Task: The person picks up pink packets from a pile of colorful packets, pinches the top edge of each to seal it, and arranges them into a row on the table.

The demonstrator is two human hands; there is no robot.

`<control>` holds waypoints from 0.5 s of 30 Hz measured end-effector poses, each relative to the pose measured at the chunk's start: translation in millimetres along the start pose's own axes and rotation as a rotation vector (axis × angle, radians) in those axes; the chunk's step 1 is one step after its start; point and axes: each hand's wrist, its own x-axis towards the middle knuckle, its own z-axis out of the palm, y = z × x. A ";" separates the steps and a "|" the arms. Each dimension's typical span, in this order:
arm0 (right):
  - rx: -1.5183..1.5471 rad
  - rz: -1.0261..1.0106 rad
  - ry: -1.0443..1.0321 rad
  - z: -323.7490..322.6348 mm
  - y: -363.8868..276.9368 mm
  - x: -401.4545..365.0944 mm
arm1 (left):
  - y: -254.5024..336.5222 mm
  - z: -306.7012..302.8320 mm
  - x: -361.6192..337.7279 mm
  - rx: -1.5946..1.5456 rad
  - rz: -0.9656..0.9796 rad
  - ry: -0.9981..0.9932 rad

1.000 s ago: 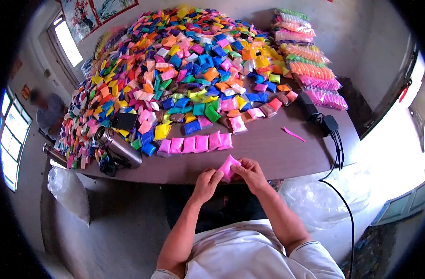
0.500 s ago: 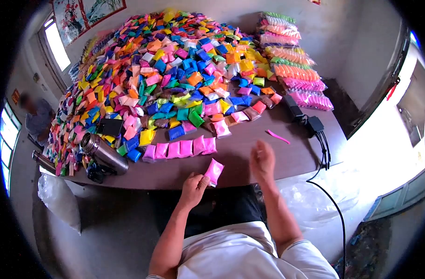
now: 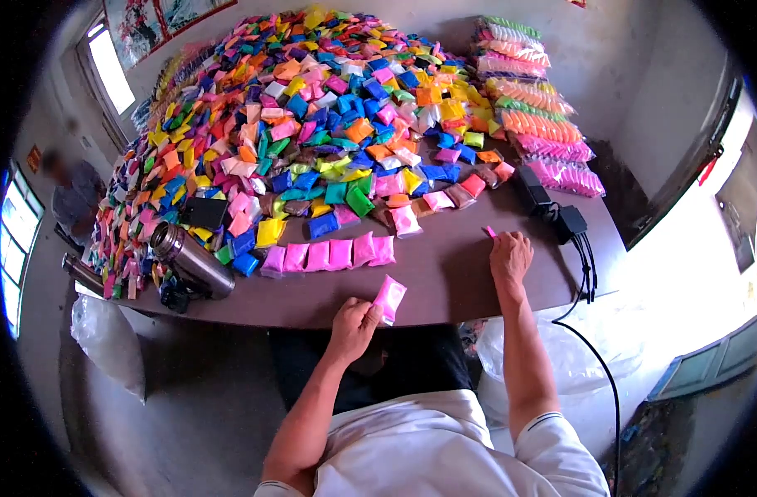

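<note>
A pink packet point(image 3: 390, 299) is held between the thumb and fingers of my left hand point(image 3: 354, 329), over the table's front edge. My right hand point(image 3: 511, 258) is down on the table to the right, its fingers closed on the pink stick point(image 3: 490, 232), whose tip shows beyond the fingertips; the rest lies hidden under the hand. Between the big pile and the front edge, a row of several pink packets point(image 3: 340, 255) lies side by side. One more pink packet point(image 3: 405, 221) sits at the pile's near edge.
A large heap of coloured packets point(image 3: 312, 124) covers the table point(image 3: 445, 273). Bagged packets point(image 3: 534, 124) are stacked at the back right. Black boxes point(image 3: 570, 224) with cables stand right. A steel flask point(image 3: 192, 261) lies left. Another person point(image 3: 76, 195) is at far left.
My right hand has moved right and forward onto the pink stick, which lay loose before. My left hand still holds the pink packet. The whole view has shifted slightly.
</note>
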 end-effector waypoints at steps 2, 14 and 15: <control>-0.030 -0.038 -0.018 1.2 1.9 0.0 | 1.4 -0.7 -0.3 -0.016 -0.001 0.006; 0.133 -0.214 -0.085 -9.8 -29.7 -30.8 | 15.9 5.5 -11.4 0.087 0.091 0.082; 0.313 -0.186 -0.178 -23.8 -42.7 -37.5 | 18.3 5.9 -14.1 0.084 0.095 0.093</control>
